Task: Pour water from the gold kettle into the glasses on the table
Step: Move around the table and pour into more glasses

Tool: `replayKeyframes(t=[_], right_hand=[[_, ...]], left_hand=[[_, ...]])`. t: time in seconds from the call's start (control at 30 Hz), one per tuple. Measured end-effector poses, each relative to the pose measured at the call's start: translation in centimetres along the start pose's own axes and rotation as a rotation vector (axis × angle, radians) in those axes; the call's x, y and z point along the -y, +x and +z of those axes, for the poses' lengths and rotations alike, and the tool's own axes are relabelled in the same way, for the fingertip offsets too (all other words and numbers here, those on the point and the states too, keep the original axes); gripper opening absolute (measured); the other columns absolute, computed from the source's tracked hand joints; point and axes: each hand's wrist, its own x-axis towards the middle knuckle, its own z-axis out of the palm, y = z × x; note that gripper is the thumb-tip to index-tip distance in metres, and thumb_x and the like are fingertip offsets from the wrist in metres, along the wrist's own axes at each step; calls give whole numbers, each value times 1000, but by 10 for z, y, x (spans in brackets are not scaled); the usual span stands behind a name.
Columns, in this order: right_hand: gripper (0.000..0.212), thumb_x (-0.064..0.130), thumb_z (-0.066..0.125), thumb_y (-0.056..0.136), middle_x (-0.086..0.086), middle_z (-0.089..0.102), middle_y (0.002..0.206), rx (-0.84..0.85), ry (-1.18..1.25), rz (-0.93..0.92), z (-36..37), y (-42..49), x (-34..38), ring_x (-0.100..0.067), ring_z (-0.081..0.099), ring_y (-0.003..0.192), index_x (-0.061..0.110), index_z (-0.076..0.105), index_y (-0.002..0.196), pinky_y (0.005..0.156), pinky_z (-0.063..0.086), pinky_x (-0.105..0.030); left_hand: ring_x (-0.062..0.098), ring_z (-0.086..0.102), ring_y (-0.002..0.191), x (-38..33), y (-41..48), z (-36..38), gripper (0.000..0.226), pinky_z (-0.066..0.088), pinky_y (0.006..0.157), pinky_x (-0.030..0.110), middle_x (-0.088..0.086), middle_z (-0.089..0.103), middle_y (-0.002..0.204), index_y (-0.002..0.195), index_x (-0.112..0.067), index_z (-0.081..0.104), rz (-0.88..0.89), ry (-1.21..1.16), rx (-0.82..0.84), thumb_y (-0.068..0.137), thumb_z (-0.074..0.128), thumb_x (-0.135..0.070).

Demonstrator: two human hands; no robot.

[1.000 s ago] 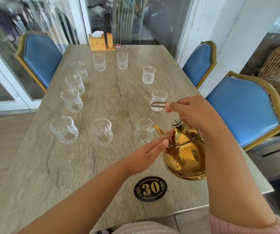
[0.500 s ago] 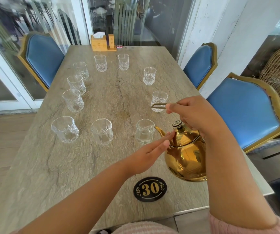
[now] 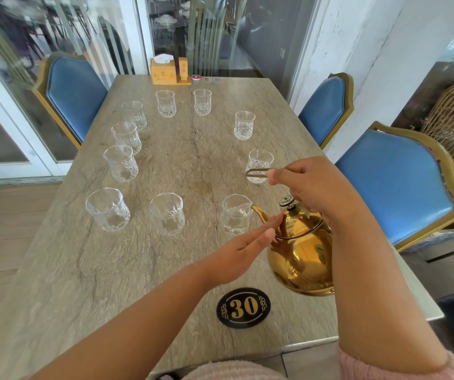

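The gold kettle (image 3: pixel 302 256) hangs tilted above the near right of the stone table (image 3: pixel 143 259), its spout at the rim of the nearest glass (image 3: pixel 235 213), which holds some water. My right hand (image 3: pixel 313 185) grips the kettle's thin wire handle from above. My left hand (image 3: pixel 243 250) is flat, fingers straight, its tips resting against the kettle's lid edge. Several cut-glass tumblers stand in a ring on the table, among them one beside the handle (image 3: pixel 260 163) and two in the near row (image 3: pixel 166 213) (image 3: pixel 108 208).
A black oval "30" plaque (image 3: pixel 243 308) lies near the table's front edge. A wooden napkin holder (image 3: pixel 169 71) stands at the far end. Blue chairs sit at the right (image 3: pixel 395 185) (image 3: pixel 325 108) and far left (image 3: pixel 75 91).
The kettle has eased slightly back toward level and lower; both hands keep their hold and place.
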Motion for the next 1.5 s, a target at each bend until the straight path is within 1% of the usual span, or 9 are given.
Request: replayKeyframes(t=[0.23,0.4,0.6,0.8,1.0,1.2,1.37,1.4,1.5], right_hand=[[44,37,63,86,-7,37,55,-10,-13,-8,1,0,-1,-5,25,33,-6,70,95,50,28,-25],[45,36,63,86,-7,37,56,-19,-11,-13,2,0,-2,-5,25,31,-7,69,96,49,27,-24],[35,35,63,86,-4,39,53,-41,64,1,-1,-7,-3,-4,29,28,2,73,90,49,29,-24],[26,32,64,86,-2,35,48,-73,266,62,-4,-17,-14,-5,25,32,8,75,85,39,26,-18],[33,31,67,84,2,33,43,-135,496,188,-5,-30,-27,-12,21,38,12,58,59,39,20,-21],[37,30,67,84,5,31,38,-144,612,185,0,-46,-14,-13,18,39,14,52,54,44,15,-26],[38,29,67,83,6,30,38,-139,643,200,12,-57,10,-11,17,37,15,50,52,43,14,-25],[38,29,67,83,6,29,38,-141,650,201,17,-59,15,-11,17,37,15,50,52,43,14,-25],[40,27,66,83,5,25,37,-153,686,199,34,-62,32,-10,14,34,14,47,51,42,10,-24]], left_hand=[[-17,12,132,-2,-2,1,40,14,94,-8,-32,17,144,138,-48,17,-19,6,-6,99,24,-45],[-16,11,132,-2,-1,2,39,13,94,-8,-32,17,144,137,-50,17,-17,18,-7,99,24,-45],[-3,8,144,6,0,3,50,8,115,22,-19,15,157,148,-40,18,13,48,-9,99,26,-48],[-8,5,140,0,0,7,47,5,115,21,-23,11,153,142,-44,15,-5,114,-19,97,26,-46],[7,-4,146,7,2,6,54,-8,116,56,-20,3,158,145,-50,12,-43,358,-72,94,20,-60],[-1,4,145,8,-14,2,51,6,119,49,-19,8,159,140,-56,20,89,396,-175,90,26,-64],[-21,12,134,3,-41,-14,40,18,105,7,-15,17,156,135,-49,29,195,335,-179,95,35,-49],[-21,13,134,3,-47,-20,39,18,106,7,-15,20,155,134,-48,30,201,334,-170,95,36,-48],[-8,18,140,6,-65,-42,42,21,117,30,-15,28,152,134,-50,31,222,359,-160,93,35,-51]])
